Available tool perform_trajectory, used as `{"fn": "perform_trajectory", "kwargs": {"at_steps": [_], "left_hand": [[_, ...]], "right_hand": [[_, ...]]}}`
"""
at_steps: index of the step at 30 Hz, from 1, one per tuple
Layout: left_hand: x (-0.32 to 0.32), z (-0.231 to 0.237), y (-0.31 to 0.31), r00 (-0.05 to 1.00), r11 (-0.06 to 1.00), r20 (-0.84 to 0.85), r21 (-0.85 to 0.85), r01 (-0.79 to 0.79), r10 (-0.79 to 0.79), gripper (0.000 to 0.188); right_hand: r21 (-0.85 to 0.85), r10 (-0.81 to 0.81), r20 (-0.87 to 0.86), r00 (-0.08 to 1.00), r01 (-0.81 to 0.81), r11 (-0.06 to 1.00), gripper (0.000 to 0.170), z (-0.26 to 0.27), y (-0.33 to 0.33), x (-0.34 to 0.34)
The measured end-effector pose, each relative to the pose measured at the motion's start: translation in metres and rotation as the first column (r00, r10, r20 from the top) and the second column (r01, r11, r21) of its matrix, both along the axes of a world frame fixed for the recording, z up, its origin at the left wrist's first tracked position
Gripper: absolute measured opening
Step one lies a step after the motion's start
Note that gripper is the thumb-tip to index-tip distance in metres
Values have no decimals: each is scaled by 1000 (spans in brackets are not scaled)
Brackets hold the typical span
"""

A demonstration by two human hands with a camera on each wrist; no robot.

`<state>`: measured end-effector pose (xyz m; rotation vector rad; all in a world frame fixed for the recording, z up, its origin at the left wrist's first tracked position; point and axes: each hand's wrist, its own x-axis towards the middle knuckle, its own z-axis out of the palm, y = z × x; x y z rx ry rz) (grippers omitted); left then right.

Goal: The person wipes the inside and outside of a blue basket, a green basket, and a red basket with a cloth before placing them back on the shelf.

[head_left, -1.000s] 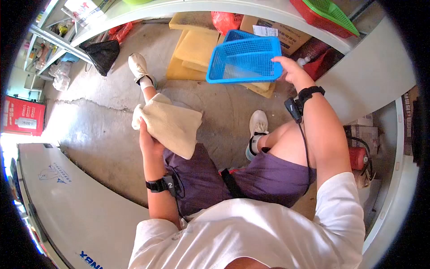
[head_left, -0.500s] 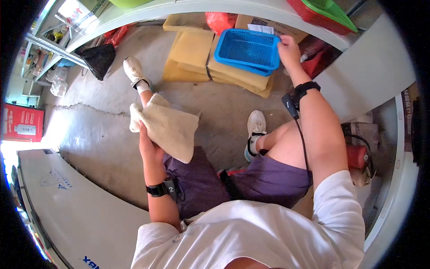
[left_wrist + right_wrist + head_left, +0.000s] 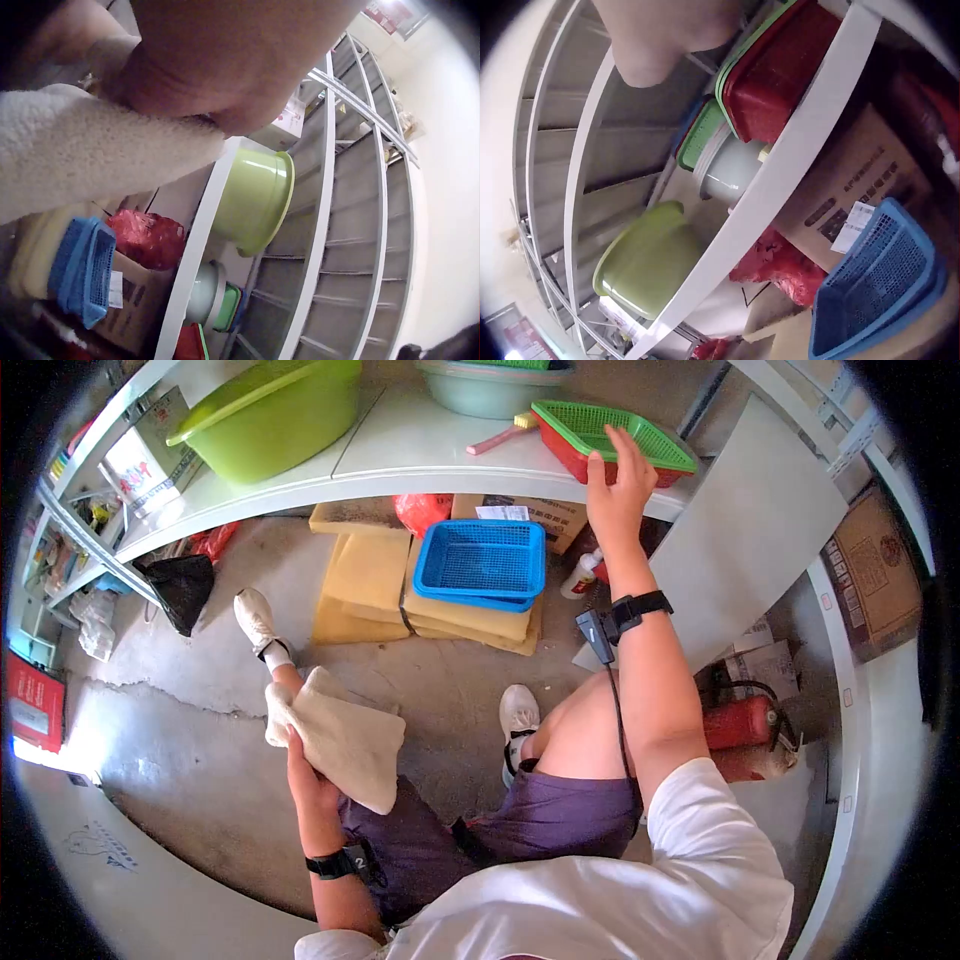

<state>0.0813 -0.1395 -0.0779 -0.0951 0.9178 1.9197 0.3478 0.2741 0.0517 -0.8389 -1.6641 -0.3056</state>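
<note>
My left hand [image 3: 312,785] grips a cream towel [image 3: 345,735] over my thigh; in the left wrist view the fleecy towel [image 3: 82,154] hangs from the fingers. My right hand [image 3: 620,500] is raised at the shelf edge with its fingers spread and nothing in it. In the head view these fingers overlap the green mesh basket [image 3: 600,430], which sits in a red basket [image 3: 562,452] on the shelf. Below the shelf, a blue mesh basket [image 3: 480,560] rests nested on another blue one, atop the yellow pads [image 3: 365,575].
The white shelf [image 3: 400,445] also bears a lime-green tub [image 3: 275,420], a pale basin [image 3: 490,390] and a pink-handled brush [image 3: 497,439]. Underneath are a red bag [image 3: 423,512], a cardboard box [image 3: 555,520] and a white bottle [image 3: 580,577]. A fire extinguisher [image 3: 738,722] stands at right.
My right hand has let go of the upper blue basket, set onto the other one, and moved up to the shelf. The head view has shifted upward. The left hand keeps its hold on the towel.
</note>
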Motion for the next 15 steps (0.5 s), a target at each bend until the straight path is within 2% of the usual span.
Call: {"fn": "perform_trajectory", "kwargs": {"at_steps": [3, 6, 12, 15], "left_hand": [[-7, -6, -8, 999, 1000, -42, -8, -18, 18, 56], [-13, -5, -17, 998, 1000, -61, 10, -16, 17, 56], [-20, -8, -31, 998, 997, -34, -42, -59, 57, 54], [-19, -7, -33, 997, 997, -60, -53, -56, 53, 54]], "right_hand": [[-134, -62, 64, 996, 70, 989, 42, -11, 18, 0], [-261, -197, 132, 972, 225, 939, 39, -15, 21, -3], [-227, -292, 175, 940, 327, 917, 26, -14, 24, -6], [-262, -306, 113, 945, 326, 908, 26, -10, 23, -7]]}}
